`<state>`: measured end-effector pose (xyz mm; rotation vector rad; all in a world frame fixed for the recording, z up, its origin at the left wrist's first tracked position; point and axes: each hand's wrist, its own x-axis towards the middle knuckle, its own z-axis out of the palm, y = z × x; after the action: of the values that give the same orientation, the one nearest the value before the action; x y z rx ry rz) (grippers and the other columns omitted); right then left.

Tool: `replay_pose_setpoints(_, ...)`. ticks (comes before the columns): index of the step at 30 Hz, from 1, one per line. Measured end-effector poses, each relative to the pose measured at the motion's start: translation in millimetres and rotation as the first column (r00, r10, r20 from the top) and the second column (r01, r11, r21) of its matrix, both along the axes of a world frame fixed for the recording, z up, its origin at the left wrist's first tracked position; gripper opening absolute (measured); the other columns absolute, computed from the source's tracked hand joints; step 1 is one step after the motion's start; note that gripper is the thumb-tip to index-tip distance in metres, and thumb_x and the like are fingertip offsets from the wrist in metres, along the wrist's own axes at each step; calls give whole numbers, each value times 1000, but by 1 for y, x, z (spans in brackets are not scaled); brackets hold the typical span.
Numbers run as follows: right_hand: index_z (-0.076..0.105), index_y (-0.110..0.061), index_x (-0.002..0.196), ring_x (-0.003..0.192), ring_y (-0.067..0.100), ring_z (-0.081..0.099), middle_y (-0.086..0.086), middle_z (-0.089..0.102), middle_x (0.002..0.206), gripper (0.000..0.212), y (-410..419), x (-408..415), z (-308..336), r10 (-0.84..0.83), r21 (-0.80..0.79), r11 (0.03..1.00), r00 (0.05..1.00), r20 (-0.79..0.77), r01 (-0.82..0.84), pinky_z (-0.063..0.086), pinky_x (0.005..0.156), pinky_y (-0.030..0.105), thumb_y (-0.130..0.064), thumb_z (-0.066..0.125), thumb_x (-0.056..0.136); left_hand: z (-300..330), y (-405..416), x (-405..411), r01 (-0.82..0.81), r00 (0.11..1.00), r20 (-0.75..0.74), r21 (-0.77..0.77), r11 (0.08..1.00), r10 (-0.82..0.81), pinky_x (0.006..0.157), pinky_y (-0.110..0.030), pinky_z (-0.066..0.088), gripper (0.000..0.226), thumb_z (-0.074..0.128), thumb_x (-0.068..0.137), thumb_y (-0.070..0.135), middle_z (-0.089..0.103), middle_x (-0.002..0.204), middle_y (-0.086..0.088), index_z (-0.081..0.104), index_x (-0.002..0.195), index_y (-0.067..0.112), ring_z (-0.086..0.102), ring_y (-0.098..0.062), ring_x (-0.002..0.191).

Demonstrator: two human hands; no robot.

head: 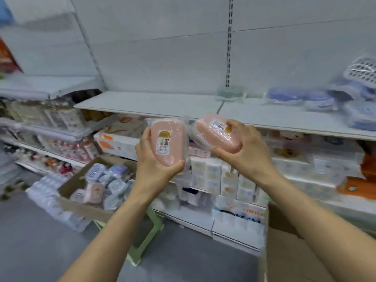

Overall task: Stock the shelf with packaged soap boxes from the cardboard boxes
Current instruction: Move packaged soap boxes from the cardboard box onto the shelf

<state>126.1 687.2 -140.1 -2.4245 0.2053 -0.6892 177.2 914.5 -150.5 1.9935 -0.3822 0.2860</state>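
My left hand [151, 159] grips a pink plastic-wrapped soap box [168, 143] from below, its label facing me. My right hand [242, 147] holds a second pink wrapped soap box [215, 135], tilted, fingers over its top. Both are raised just in front of the white shelf [150, 104], near its front edge. A green soap box [230, 92] sits at the back of that shelf, and blue and white ones [317, 98] are piled on it at the right. An open cardboard box [81, 206] at lower left holds several blue, white and pink wrapped soap boxes [105, 186].
The cardboard box rests on a green stool [146, 237]. Lower shelves carry packs of tissue and other packaged goods [221, 176]. Another cardboard box [289, 257] stands at lower right. Wrapped packs [50, 198] lie on the grey floor at left.
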Motion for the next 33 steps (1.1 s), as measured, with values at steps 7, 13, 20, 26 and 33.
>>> replay_pose_setpoints(7,42,-42,135,117,18,43,-3,49,121,74,104,90,-16,150,55,988,988,-46,-147,38,101,40,-60,71,70,-14,104,60,-118,992,-53,-8,993,118,103,-30,36,111,87,68,25,32,146,7,14,151,33,36,-9,126)
replay_pose_setpoints(13,38,-50,137,117,14,38,-3,46,123,68,170,195,-36,288,116,954,952,-108,-276,37,94,33,-59,66,76,-36,174,157,-169,975,-153,-45,985,160,103,-45,46,109,88,63,27,39,141,4,19,146,42,44,-19,126)
replay_pose_setpoints(20,36,-51,139,113,15,39,-3,43,115,66,231,337,-78,365,251,921,884,-292,-298,34,89,32,-46,65,80,-73,239,296,-196,924,-340,-31,980,174,94,-43,52,106,87,67,20,43,134,3,18,146,41,53,-17,112)
replay_pose_setpoints(26,32,-41,144,118,24,47,3,46,129,69,275,421,-143,397,384,899,761,-514,-210,43,101,41,-45,63,82,-137,275,382,-202,845,-497,40,979,195,98,-43,49,101,85,69,20,45,127,5,22,147,32,52,-19,114)
replay_pose_setpoints(33,38,-28,143,107,22,61,0,52,136,72,323,474,-237,304,511,846,650,-697,152,55,88,42,-46,64,78,-235,307,453,-85,715,-678,159,984,171,91,-39,53,106,84,61,31,41,138,2,21,146,35,52,-21,116)
